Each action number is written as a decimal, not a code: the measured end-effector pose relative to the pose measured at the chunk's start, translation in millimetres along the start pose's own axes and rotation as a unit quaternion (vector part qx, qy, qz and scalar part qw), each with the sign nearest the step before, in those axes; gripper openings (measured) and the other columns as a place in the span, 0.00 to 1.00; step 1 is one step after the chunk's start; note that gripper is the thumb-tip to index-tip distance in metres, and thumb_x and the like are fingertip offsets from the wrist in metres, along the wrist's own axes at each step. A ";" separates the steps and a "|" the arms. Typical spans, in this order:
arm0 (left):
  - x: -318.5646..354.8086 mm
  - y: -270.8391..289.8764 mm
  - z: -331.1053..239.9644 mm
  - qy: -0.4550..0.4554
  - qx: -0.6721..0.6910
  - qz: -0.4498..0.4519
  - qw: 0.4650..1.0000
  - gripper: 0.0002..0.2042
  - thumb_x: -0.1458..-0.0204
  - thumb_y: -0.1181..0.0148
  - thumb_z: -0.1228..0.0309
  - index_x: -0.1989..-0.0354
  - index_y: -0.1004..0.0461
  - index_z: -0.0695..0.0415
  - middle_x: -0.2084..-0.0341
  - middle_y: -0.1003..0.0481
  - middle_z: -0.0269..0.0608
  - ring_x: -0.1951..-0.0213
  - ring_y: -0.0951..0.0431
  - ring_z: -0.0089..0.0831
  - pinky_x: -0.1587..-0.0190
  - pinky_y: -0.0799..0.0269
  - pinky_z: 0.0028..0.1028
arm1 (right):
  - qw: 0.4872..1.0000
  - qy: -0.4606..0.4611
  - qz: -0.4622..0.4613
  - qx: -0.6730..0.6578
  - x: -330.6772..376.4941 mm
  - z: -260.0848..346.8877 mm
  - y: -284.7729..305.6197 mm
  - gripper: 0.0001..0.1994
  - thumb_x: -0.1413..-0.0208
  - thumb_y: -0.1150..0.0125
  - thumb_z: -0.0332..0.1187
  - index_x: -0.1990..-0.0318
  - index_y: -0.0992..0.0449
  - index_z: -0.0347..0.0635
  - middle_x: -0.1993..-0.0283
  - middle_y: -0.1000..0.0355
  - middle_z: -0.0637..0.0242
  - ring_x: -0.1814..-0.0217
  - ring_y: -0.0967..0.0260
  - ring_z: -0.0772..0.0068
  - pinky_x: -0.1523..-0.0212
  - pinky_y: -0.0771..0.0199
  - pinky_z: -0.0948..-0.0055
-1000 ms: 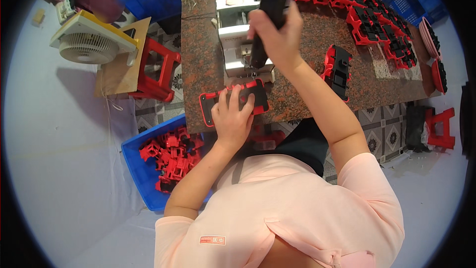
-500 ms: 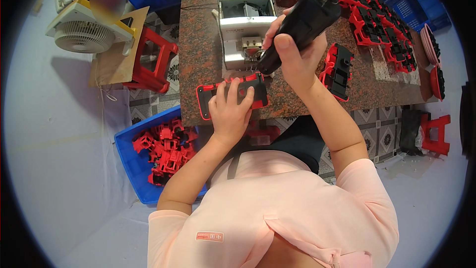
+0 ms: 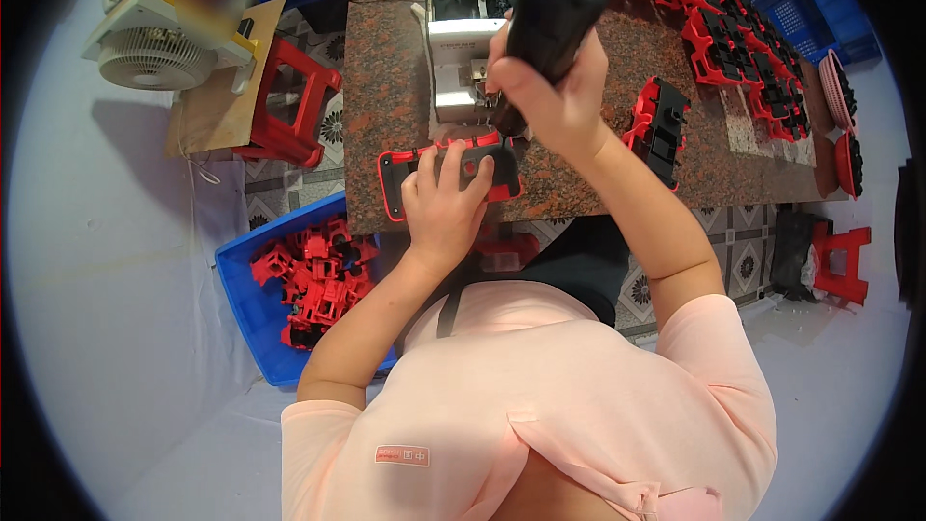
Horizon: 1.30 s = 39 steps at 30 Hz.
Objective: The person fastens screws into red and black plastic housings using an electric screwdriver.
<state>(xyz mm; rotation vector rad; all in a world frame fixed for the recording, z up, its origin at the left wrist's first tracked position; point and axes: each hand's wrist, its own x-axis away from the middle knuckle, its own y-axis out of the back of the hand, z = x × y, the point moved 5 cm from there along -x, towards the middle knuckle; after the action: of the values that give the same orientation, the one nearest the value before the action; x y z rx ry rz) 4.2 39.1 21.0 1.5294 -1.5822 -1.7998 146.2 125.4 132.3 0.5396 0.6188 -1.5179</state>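
On the near edge of the stone table, my left hand (image 3: 444,198) holds down a red and black plastic housing (image 3: 394,177), fingers bent over its black face and top edge. My right hand (image 3: 559,101) is wrapped round a thick black electric screwdriver (image 3: 552,29), thumb along its near side. The tool tilts, its lower end just above the housing's right end; the bit itself I cannot make out clearly. Behind the housing stands a white screw feeder (image 3: 463,46), partly covered by the screwdriver. A second red and black housing (image 3: 664,130) lies right of my right wrist.
Rows of red and black housings (image 3: 719,43) fill the table's far right. Below its left edge sits a blue bin (image 3: 253,323) of red parts. A white fan (image 3: 159,60) stands on a board by a red stool (image 3: 304,111). Another blue crate (image 3: 820,10) is at far right.
My right hand has brought the screwdriver left and stood it more upright, its lower end still near the housing's right end. The left hand stays on the housing. The whole view has shifted slightly.
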 end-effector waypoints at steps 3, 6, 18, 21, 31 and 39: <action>2.0 1.0 0.4 0.008 0.006 0.008 1.000 0.26 0.63 0.31 0.70 0.49 0.25 0.44 0.45 0.33 0.43 0.44 0.34 0.49 0.53 0.38 0.41 | 0.998 0.008 0.031 -0.061 -9.9 -4.8 3.3 0.23 0.39 0.39 0.43 0.49 0.38 0.33 0.68 0.28 0.60 0.72 0.30 0.75 0.70 0.27 0.75; 2.0 0.4 -1.3 -0.004 0.010 0.009 1.000 0.32 0.67 0.27 0.69 0.46 0.27 0.45 0.43 0.34 0.44 0.43 0.36 0.50 0.51 0.38 0.44 | 0.991 0.113 -0.020 -0.063 -11.3 -17.0 9.5 0.22 0.41 0.35 0.37 0.49 0.39 0.34 0.68 0.28 0.60 0.72 0.29 0.73 0.69 0.25 0.74; 2.8 9.5 12.8 0.019 -0.008 0.033 0.999 0.34 0.69 0.26 0.68 0.45 0.28 0.44 0.48 0.33 0.40 0.47 0.34 0.46 0.51 0.38 0.44 | 0.992 -0.074 -0.049 -0.086 -26.5 -18.4 -0.4 0.15 0.47 0.30 0.30 0.61 0.33 0.39 0.73 0.27 0.70 0.79 0.30 0.81 0.79 0.30 0.79; 1.4 9.5 13.0 0.023 -0.022 0.023 0.999 0.35 0.70 0.26 0.67 0.45 0.28 0.43 0.48 0.33 0.40 0.48 0.34 0.45 0.50 0.38 0.44 | 0.986 -0.056 -0.034 -0.155 -11.2 17.4 5.2 0.11 0.43 0.35 0.30 0.61 0.33 0.36 0.74 0.28 0.66 0.79 0.30 0.78 0.77 0.29 0.77; 1.2 6.3 13.7 0.022 -0.022 0.014 0.999 0.37 0.72 0.26 0.68 0.44 0.29 0.43 0.48 0.33 0.41 0.49 0.33 0.46 0.50 0.38 0.45 | 0.996 -0.046 0.029 -0.078 32.6 35.7 4.5 0.32 0.46 0.32 0.49 0.48 0.39 0.34 0.68 0.29 0.56 0.72 0.28 0.69 0.71 0.23 0.73; 4.3 1.5 16.6 0.022 -0.008 -0.023 0.999 0.29 0.66 0.30 0.69 0.49 0.26 0.41 0.50 0.33 0.39 0.50 0.33 0.45 0.51 0.37 0.42 | 0.993 0.009 0.119 0.002 44.4 42.8 -19.6 0.29 0.53 0.30 0.26 0.46 0.40 0.30 0.72 0.31 0.64 0.71 0.30 0.71 0.66 0.28 0.71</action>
<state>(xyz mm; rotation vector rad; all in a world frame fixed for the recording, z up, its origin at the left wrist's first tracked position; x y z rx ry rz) -11.9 44.1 17.2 1.5990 -1.5207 -1.7871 126.4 63.9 135.2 0.6076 0.5455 -1.2916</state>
